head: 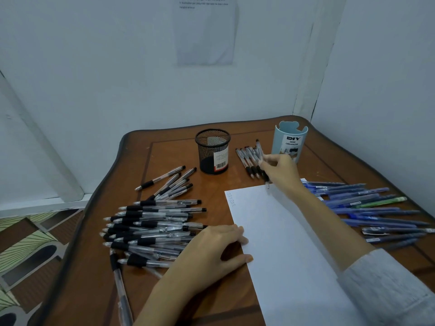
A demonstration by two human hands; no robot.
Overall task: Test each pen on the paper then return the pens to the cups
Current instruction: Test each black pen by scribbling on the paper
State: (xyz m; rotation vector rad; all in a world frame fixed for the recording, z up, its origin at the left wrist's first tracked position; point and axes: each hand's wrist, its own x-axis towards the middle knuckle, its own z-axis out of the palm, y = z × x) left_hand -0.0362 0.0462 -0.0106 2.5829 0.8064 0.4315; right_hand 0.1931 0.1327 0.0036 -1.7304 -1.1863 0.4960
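Note:
A white sheet of paper [280, 234] lies on the wooden table, with faint marks near its top left corner. My left hand [211, 250] rests flat on the paper's left edge. My right hand [279, 169] reaches past the paper's top and pinches a clear pen [259, 149] among a short row of clear pens [247, 161]. A black mesh cup [213, 150] stands behind the paper, empty as far as I can see. A light blue desk organizer cup [290, 141] stands to its right, just behind my right hand.
A big pile of black-grip pens [153, 229] covers the table's left side, with a smaller cluster [171, 183] above it. Several blue pens and one green pen [369, 208] lie to the right of the paper. Walls close in behind and to the right.

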